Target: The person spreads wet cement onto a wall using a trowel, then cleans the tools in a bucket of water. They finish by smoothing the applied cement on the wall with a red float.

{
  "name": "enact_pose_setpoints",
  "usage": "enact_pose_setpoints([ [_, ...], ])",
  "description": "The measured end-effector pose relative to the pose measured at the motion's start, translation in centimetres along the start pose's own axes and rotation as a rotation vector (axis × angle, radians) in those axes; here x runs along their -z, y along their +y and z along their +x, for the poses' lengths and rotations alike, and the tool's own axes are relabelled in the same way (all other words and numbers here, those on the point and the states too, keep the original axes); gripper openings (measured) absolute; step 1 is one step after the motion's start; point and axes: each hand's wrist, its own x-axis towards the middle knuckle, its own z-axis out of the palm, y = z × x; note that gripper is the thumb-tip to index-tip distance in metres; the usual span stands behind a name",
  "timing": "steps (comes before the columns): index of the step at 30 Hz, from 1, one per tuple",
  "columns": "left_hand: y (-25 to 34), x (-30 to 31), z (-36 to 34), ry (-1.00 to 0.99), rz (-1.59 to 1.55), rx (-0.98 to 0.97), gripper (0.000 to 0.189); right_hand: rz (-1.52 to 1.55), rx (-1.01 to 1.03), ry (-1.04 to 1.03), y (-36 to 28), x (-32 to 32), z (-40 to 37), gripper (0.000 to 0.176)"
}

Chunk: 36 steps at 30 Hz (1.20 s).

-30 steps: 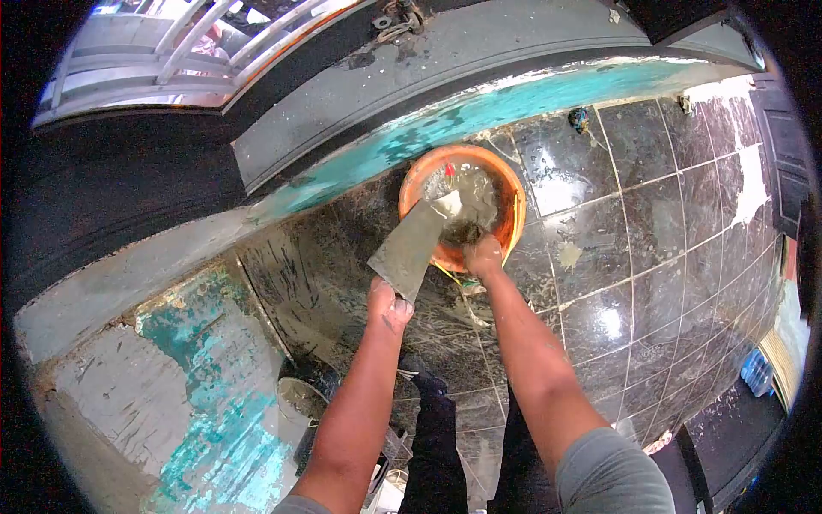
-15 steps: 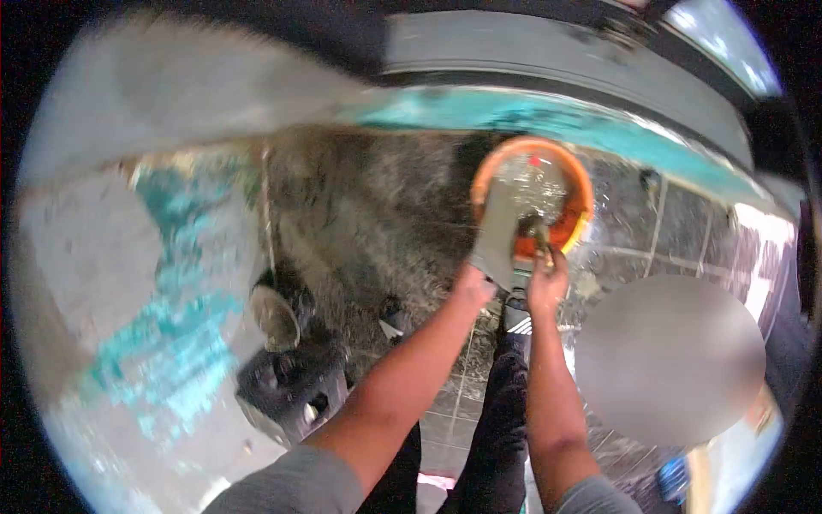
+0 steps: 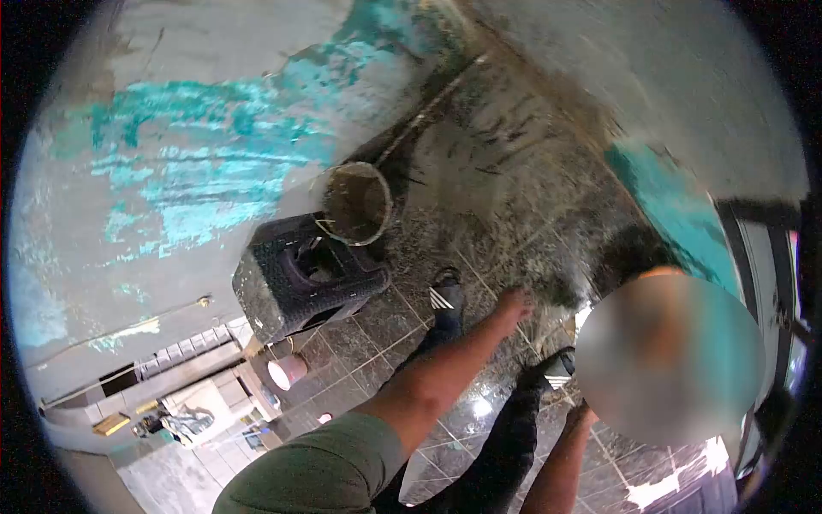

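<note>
My left hand (image 3: 515, 305) is stretched over the wet, dark tiled floor (image 3: 488, 206), between my two feet and the wall. Its fingers look curled, and I cannot make out what they hold, if anything. My right hand (image 3: 584, 416) is low on the right, beside my striped sandal (image 3: 560, 368). A round blurred patch covers its fingers. Above that patch shows only a sliver of the orange bucket's rim (image 3: 661, 272); the rest of the bucket is hidden.
To the left stands a black speaker-like box (image 3: 312, 274) with a dirty bucket (image 3: 358, 204) against it. A small pale bucket (image 3: 288, 371) sits behind. Walls of grey plaster (image 3: 548, 51) with peeling turquoise paint (image 3: 223, 188) border the floor. Shelves with clutter (image 3: 205, 411) lie further left.
The view has swung left, moving the bucket to the right edge. My left hand has come away from the bucket, and the flat grey piece at it is no longer clearly visible.
</note>
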Motion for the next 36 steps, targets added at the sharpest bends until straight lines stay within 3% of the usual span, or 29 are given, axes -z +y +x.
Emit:
enact_pose_setpoints([
  [2, 5.8, 7.3, 1.5, 0.162, 0.008, -0.199, 0.042, 0.015, -0.050, 0.028, 1.7, -1.0, -2.1, 0.056],
  [4, 13.4, 13.4, 1.3, 0.460, 0.145, -0.406, 0.042, -0.021, -0.125, 0.005, 4.7, -2.1, -3.7, 0.056],
  [5, 16.9, 16.4, 1.3, 0.622, 0.244, -0.501, 0.043, -0.061, -0.123, -0.005, 7.3, -2.4, -3.8, 0.047],
  [7, 23.3, 21.9, 1.3, 0.859, 0.429, -0.623, 0.043, -0.285, -0.016, -0.139, 14.2, -1.1, -0.4, 0.039],
  [9, 28.1, 26.6, 1.7, 0.984, 0.572, -0.636, 0.044, -0.556, 0.200, -0.460, 15.4, -3.8, -5.1, 0.035],
  [11, 31.4, 30.8, 3.1, 0.924, 0.644, -0.520, 0.045, -0.599, 0.157, -0.543, 16.2, -7.1, -10.9, 0.034],
  [13, 33.6, 33.8, 5.1, 0.804, 0.661, -0.370, 0.046, -0.400, -0.129, -0.386, 16.5, -11.6, -15.8, 0.035],
  [17, 35.3, 36.8, 9.2, 0.633, 0.642, -0.206, 0.047, -0.550, -0.123, -0.377, 18.8, -14.9, -19.1, 0.041],
  [24, 33.8, 36.9, 12.5, 0.578, 0.625, -0.162, 0.050, -0.687, -0.125, -0.384, 20.0, -13.4, -17.9, 0.036],
  [30, 30.4, 31.9, 11.7, 0.513, 0.633, -0.138, 0.052, -0.650, -0.188, -0.345, 19.4, -12.8, -20.0, 0.034],
  [36, 24.0, 21.5, 11.1, 0.319, 0.564, -0.040, 0.054, -0.578, -0.174, -0.443, 19.7, -12.6, -20.7, 0.039],
])
